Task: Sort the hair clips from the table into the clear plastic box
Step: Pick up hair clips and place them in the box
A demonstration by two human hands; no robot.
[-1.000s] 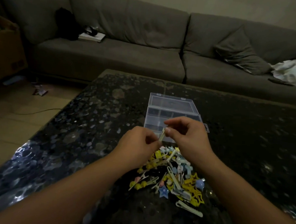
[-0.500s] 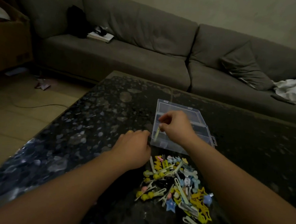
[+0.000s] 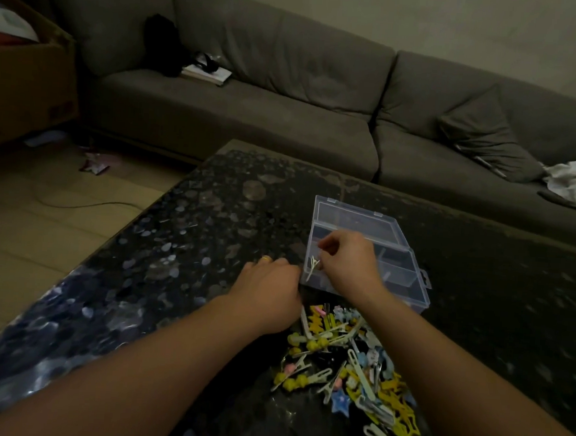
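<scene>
Over the near left corner of the clear plastic box, the right hand pinches a pale hair clip between thumb and fingertips, the clip hanging just inside the box's left wall. The box sits open on the dark speckled desk, its lid folded back toward the sofa. The left hand rests on the desk just left of the box, fingers loosely curled, holding nothing that shows. Near the person, a pile of hair clips in yellow, blue, pink and white lies between the forearms.
</scene>
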